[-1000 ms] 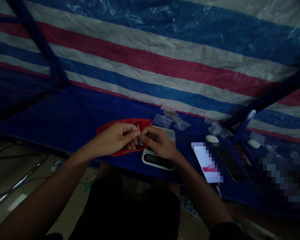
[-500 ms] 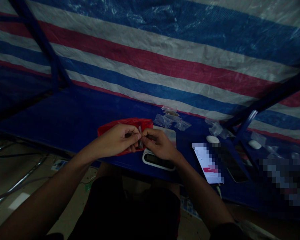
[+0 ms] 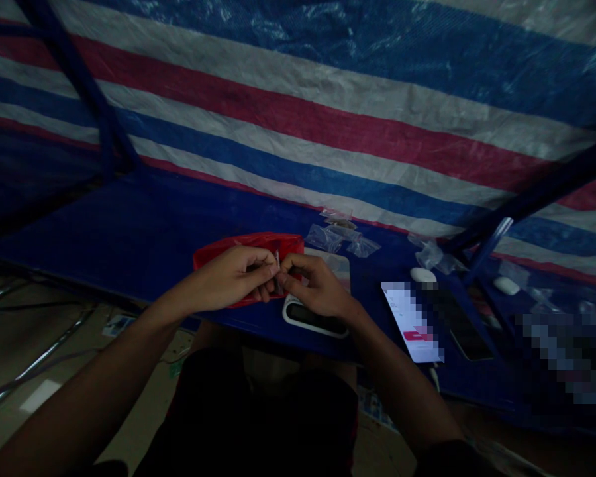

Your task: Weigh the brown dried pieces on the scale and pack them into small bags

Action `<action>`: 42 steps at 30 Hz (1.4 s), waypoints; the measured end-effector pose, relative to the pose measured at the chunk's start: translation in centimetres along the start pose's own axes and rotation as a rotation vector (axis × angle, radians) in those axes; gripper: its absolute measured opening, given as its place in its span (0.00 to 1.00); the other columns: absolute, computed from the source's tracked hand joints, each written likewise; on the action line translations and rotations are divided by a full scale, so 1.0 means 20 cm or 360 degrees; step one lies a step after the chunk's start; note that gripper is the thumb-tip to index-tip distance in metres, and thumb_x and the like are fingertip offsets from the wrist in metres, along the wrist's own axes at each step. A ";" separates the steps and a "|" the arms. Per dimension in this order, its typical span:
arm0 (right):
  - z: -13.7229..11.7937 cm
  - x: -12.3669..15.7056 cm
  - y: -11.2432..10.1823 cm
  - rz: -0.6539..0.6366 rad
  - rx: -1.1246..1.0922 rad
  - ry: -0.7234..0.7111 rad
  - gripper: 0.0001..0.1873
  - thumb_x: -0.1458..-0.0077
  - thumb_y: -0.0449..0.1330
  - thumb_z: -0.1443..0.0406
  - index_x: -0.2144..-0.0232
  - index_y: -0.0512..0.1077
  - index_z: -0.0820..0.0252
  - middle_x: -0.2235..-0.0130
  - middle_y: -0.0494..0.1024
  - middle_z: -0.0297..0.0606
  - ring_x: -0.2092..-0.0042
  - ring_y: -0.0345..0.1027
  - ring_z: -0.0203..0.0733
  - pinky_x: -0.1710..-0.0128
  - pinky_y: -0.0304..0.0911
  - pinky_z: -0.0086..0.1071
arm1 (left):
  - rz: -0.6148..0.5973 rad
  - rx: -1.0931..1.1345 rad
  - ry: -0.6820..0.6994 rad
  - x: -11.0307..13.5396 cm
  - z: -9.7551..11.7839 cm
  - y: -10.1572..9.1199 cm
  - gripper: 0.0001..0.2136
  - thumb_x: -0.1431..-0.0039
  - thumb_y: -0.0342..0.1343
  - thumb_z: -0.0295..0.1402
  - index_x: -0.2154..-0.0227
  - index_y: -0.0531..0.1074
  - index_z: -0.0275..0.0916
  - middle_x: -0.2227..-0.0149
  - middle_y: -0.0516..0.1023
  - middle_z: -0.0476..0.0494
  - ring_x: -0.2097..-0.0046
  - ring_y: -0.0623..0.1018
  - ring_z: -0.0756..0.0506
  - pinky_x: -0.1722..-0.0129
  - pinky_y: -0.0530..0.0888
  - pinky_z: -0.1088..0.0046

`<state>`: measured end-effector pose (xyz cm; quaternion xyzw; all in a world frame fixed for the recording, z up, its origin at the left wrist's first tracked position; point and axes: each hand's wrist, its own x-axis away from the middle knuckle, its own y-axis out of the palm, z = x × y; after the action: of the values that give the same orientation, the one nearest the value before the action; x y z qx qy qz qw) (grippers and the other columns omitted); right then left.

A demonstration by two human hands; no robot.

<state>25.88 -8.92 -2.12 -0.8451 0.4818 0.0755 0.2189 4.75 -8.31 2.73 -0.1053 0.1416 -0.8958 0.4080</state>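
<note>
My left hand [image 3: 228, 281] and right hand [image 3: 318, 288] are closed in a pinch, fingertips meeting on a small, narrow translucent item [image 3: 277, 266], too small to identify, right above a crumpled red plastic bag [image 3: 243, 242]. The front edge of the dark blue tabletop [image 3: 129, 225] runs just below my left wrist, with open blue surface to my left. A white rounded plastic device [image 3: 314, 321] sits touching-close under my right hand, and loose clear plastic bags [image 3: 324, 237] lie ahead.
</note>
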 end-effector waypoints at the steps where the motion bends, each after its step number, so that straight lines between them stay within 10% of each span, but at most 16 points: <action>1: 0.00 0.00 0.00 -0.0001 0.0001 0.0003 0.14 0.31 0.61 0.58 0.69 0.71 0.57 0.68 0.78 0.33 0.67 0.67 0.36 0.63 0.65 0.33 | 0.0007 -0.0002 -0.0010 0.00 0.00 0.00 0.12 0.31 0.54 0.39 0.66 0.74 0.37 0.69 0.80 0.45 0.68 0.81 0.48 0.66 0.79 0.71; 18: 0.05 0.01 0.00 0.0027 -0.0268 0.0188 0.19 0.33 0.63 0.50 0.68 0.70 0.57 0.69 0.71 0.31 0.68 0.62 0.35 0.66 0.62 0.31 | 0.0401 0.0041 0.0017 -0.02 0.00 0.00 0.12 0.35 0.61 0.42 0.56 0.74 0.39 0.71 0.80 0.50 0.71 0.80 0.48 0.70 0.77 0.71; 24: 0.05 0.00 0.01 0.0028 -0.0359 0.0245 0.20 0.36 0.67 0.47 0.68 0.73 0.56 0.67 0.76 0.33 0.65 0.69 0.38 0.63 0.67 0.34 | 0.0507 0.0071 -0.0094 -0.02 -0.02 0.01 0.15 0.39 0.66 0.45 0.67 0.69 0.42 0.74 0.80 0.51 0.72 0.81 0.47 0.71 0.76 0.71; 42: 0.03 0.00 0.01 -0.0158 -0.0179 0.0170 0.13 0.29 0.58 0.60 0.66 0.75 0.58 0.65 0.79 0.35 0.63 0.73 0.37 0.58 0.68 0.33 | 0.0276 -0.0332 -0.0179 0.00 -0.02 -0.01 0.09 0.39 0.56 0.38 0.69 0.75 0.40 0.68 0.84 0.45 0.66 0.82 0.45 0.66 0.76 0.69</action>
<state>25.80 -8.82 -2.66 -0.8817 0.4454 0.0463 0.1484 4.52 -8.21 2.43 -0.1845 0.2195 -0.8303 0.4778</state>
